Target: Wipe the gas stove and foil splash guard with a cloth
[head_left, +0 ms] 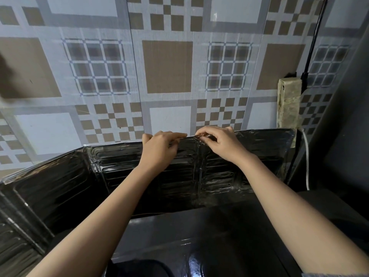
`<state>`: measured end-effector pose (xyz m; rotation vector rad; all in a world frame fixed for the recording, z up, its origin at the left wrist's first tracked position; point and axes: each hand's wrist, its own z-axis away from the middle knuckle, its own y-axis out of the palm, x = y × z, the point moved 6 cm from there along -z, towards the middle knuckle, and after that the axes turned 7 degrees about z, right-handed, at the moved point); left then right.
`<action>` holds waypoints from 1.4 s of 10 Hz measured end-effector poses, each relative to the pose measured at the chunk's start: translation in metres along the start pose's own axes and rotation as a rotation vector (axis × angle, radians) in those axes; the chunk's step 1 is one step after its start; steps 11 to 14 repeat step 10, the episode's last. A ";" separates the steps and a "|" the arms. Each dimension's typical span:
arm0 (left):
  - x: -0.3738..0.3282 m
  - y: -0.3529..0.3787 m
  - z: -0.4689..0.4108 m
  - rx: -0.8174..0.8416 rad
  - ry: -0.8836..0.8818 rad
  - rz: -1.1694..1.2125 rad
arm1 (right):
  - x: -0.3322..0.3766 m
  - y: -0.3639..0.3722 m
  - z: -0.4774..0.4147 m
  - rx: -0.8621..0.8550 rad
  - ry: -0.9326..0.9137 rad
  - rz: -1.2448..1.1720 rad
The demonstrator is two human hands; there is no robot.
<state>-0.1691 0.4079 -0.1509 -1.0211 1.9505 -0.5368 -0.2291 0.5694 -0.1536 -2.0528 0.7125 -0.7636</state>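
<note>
Here we have both hands up at the top edge of the foil splash guard, which stands folded in panels against the patterned wall behind the gas stove. Our left hand has its fingers curled over the rim, pinching it, and our right hand pinches the same rim just beside it, at a fold between two panels. No cloth shows in either hand or anywhere in view, so we judge the wiping itself is not under way right now; this looks more like straightening or steadying the guard. Whether the dark, glossy foil and stove top are already clean we cannot tell. A grimy power strip hangs on the wall to the right. We can read no brand, label or writing anywhere
</note>
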 end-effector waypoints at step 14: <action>-0.068 -0.043 0.035 0.192 -0.005 -0.072 | 0.055 -0.090 0.078 0.031 0.311 0.046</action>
